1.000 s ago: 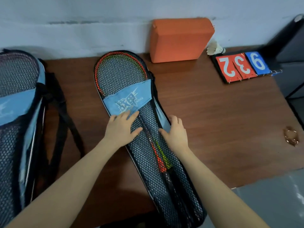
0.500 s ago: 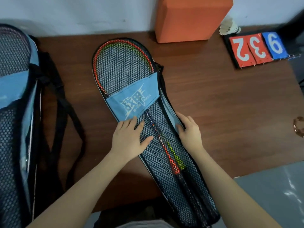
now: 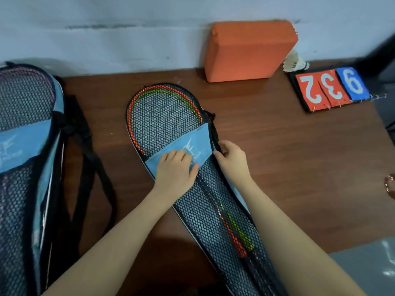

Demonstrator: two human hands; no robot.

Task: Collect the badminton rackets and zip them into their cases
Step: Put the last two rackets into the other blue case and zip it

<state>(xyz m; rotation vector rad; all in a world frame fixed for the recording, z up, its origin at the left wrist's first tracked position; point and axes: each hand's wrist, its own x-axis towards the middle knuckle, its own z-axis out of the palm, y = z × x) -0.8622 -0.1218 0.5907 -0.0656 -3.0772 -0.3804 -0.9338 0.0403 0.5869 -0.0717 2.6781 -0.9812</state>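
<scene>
From the head view, a black mesh racket case [image 3: 192, 167] lies slantwise on the brown wooden surface [image 3: 299, 157], its rounded head toward the wall and its narrow end running off toward the lower right; two rackets show through the mesh, an orange-red one [image 3: 233, 238] and a green one [image 3: 240, 231], their frames nested at the top and their shafts side by side lower down. The left hand [image 3: 174, 169] rests on the case's blue fabric band [image 3: 198, 146], fingers loosely bent and pressing down, gripping nothing; the right hand [image 3: 232, 158] sits at the case's right edge beside the band, its fingers curled and pinching the black zipper edge [image 3: 214, 135] (the pull itself is too small to make out). A second mesh case [image 3: 23, 167] with black straps [image 3: 89, 167] lies at the far left; an orange foam block [image 3: 250, 50] leans against the wall; a shuttlecock [image 3: 295, 64] lies just beside a flip scoreboard [image 3: 331, 88] showing 2, 3 and 9.
</scene>
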